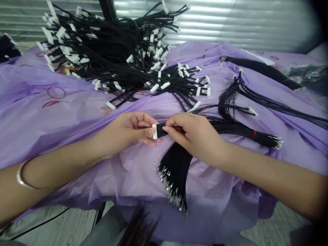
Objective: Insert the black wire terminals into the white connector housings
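Between thumb and fingers, my left hand [135, 130] grips a small white connector [154, 131] with a row of black wires [161, 130] coming out of its right side. Close beside it, my right hand [192, 133] pinches at those wires with thumb and forefinger. Under my right hand a loose fan of black wires [176, 171] with bare metal terminals points toward the table's front edge. Behind my right wrist lies another wire bundle [238, 129], tied with a red band [253, 133], its metal ends to the right.
A large heap of black cables [112, 44] with white connectors covers the back left. More wire bundles [266, 70] lie at the back right, near a clear plastic bag [307, 77]. Red rubber bands [56, 92] are scattered on the purple sheet [84, 119] covering the table.
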The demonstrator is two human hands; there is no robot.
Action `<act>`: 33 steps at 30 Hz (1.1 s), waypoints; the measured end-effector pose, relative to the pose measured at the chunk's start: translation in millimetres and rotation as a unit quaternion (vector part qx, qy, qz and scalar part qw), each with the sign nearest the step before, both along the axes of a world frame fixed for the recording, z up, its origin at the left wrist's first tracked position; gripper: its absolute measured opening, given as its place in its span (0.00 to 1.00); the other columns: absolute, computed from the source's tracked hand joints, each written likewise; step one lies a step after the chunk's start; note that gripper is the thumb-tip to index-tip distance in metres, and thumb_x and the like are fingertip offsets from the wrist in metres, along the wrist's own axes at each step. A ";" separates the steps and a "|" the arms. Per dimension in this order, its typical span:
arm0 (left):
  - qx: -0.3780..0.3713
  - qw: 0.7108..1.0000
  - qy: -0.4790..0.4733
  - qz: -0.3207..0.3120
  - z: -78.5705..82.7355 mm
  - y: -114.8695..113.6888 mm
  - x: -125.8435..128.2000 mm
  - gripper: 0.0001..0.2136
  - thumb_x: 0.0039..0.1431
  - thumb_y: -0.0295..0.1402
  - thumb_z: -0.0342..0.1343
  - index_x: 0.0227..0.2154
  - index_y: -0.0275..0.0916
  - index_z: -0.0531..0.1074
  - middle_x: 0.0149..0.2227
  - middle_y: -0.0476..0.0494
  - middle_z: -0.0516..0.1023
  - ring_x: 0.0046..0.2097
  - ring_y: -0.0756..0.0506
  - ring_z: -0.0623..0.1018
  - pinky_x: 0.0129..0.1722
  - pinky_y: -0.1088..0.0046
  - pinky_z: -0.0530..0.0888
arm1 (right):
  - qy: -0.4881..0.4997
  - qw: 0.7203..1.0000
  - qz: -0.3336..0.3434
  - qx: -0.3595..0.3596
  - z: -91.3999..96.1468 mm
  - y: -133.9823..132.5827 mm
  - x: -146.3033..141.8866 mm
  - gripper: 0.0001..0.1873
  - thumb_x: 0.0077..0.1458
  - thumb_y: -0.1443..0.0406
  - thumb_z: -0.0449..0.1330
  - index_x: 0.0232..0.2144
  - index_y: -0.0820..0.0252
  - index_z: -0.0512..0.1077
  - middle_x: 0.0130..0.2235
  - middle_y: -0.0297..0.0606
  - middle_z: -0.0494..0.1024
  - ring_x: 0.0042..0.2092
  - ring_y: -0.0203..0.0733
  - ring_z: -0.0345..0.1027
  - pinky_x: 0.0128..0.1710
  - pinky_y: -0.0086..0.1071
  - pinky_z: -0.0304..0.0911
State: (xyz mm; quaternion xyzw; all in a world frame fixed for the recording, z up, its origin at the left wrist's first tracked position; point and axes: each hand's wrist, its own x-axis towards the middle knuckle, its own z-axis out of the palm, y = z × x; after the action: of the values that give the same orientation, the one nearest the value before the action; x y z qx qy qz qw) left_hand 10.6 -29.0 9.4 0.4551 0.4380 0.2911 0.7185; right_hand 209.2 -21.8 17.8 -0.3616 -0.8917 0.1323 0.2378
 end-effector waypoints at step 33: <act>-0.014 1.000 -0.018 0.018 -0.6 1.6 -1.3 0.06 0.52 0.25 0.60 0.33 0.33 0.69 0.28 0.46 0.79 0.33 0.49 0.80 0.33 0.76 0.78 | 0.065 0.996 0.006 -0.065 12.2 2.7 10.4 0.07 0.49 0.75 0.58 0.23 0.63 0.66 0.22 0.28 0.66 0.25 0.28 0.58 0.26 0.25 0.53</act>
State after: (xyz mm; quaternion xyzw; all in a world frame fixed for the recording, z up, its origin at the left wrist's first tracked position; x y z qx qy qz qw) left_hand 9.3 -27.4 8.8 0.4314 0.4371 0.3062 0.7274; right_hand 219.6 -19.1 30.0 -0.3612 -0.8661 0.2147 0.2708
